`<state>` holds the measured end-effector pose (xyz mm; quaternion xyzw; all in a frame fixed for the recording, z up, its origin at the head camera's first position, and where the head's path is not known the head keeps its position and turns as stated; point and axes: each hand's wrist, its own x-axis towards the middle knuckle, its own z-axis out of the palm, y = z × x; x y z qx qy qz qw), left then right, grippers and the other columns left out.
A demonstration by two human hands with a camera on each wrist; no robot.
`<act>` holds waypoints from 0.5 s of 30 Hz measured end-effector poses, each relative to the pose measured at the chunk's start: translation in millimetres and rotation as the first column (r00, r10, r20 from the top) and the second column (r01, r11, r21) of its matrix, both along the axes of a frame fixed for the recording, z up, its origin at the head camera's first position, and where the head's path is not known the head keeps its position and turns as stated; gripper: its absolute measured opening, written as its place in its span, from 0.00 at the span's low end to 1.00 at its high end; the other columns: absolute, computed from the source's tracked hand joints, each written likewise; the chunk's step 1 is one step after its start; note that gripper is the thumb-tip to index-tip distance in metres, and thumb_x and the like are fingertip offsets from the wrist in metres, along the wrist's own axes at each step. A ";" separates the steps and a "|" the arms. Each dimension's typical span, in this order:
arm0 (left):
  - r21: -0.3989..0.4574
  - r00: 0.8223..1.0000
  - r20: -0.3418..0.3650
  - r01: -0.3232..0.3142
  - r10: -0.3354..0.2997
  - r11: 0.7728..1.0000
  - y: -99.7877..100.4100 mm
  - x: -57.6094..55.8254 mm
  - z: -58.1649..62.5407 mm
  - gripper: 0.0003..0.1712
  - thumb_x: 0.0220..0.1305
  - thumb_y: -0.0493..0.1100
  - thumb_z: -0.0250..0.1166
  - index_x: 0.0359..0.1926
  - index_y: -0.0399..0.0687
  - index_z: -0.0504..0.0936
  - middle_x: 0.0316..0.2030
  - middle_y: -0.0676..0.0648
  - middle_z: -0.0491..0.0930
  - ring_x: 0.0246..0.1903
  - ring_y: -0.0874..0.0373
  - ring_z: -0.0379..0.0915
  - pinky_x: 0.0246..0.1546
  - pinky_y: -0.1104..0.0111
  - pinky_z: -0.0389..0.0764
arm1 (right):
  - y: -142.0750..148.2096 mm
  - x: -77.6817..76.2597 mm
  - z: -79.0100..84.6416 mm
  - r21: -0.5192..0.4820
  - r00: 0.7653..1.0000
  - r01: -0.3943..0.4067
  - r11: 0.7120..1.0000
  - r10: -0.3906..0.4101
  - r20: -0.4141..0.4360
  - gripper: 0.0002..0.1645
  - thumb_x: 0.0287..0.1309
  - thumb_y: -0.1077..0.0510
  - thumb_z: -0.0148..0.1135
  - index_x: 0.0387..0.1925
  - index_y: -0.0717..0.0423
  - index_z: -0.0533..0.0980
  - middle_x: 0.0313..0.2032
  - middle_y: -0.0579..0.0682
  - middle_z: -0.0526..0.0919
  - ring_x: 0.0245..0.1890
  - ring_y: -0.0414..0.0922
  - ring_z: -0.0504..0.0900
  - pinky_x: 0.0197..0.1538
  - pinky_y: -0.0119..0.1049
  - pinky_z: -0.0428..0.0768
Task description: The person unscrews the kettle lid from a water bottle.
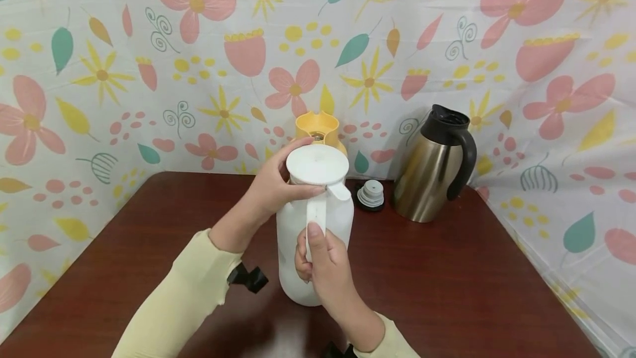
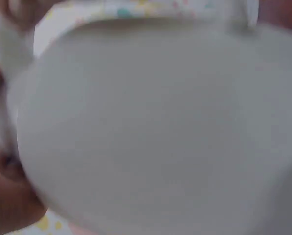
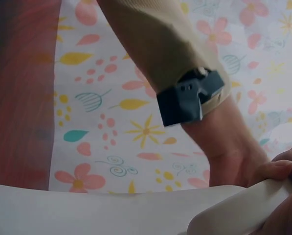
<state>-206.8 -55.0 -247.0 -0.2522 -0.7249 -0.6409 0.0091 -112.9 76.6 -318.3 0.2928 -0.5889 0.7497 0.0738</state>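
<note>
A white jug (image 1: 292, 247) stands on the table in the middle of the head view, its handle (image 1: 316, 209) towards me. My right hand (image 1: 328, 264) grips that handle, with the thumb lying along it. Around the round white lid (image 1: 318, 164) my left hand (image 1: 273, 181) curls, its thumb across the front below the rim and its other fingers at the far left side. The jug's pale body (image 2: 150, 122) fills most of the left wrist view, blurred. In the right wrist view, the handle (image 3: 238, 210) shows beneath the left forearm (image 3: 234, 142).
Behind the jug is a yellow spouted top (image 1: 318, 122), its lower part hidden. A steel jug (image 1: 422, 175) with black lid and handle stands at back right. Beside it sits a grey-white stopper (image 1: 370, 193) on a black base. Floral cloth (image 1: 223, 98) hangs behind the brown table (image 1: 447, 280).
</note>
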 end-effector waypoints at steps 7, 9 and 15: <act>0.022 0.972 0.011 -0.235 0.235 0.972 16.6 26.3 -1.0 0.55 0.50 0.40 0.79 0.78 0.54 0.63 0.71 0.48 0.71 0.68 0.53 0.70 0.68 0.55 0.72 | 0.6 0.5 0.8 0.000 1.000 0.017 1.000 -0.017 -0.001 0.33 0.83 0.49 0.37 0.25 0.71 0.59 0.12 0.62 0.54 0.12 0.33 0.57 0.15 0.28 0.58; 0.020 0.967 0.011 -0.256 0.256 0.966 18.5 28.1 -1.3 0.56 0.50 0.41 0.80 0.78 0.54 0.62 0.72 0.49 0.71 0.69 0.53 0.69 0.69 0.55 0.72 | 0.8 0.6 0.6 0.000 1.000 0.019 1.000 -0.019 0.000 0.33 0.83 0.49 0.37 0.24 0.71 0.59 0.12 0.63 0.54 0.12 0.33 0.57 0.15 0.28 0.58; 0.037 0.964 0.027 -0.267 0.266 0.963 18.6 30.2 -2.6 0.56 0.50 0.40 0.80 0.78 0.57 0.63 0.69 0.47 0.74 0.65 0.54 0.72 0.66 0.57 0.74 | 0.8 1.2 -0.3 0.001 1.000 0.017 1.000 -0.017 0.017 0.33 0.83 0.48 0.37 0.25 0.72 0.59 0.13 0.63 0.54 0.13 0.32 0.58 0.17 0.27 0.58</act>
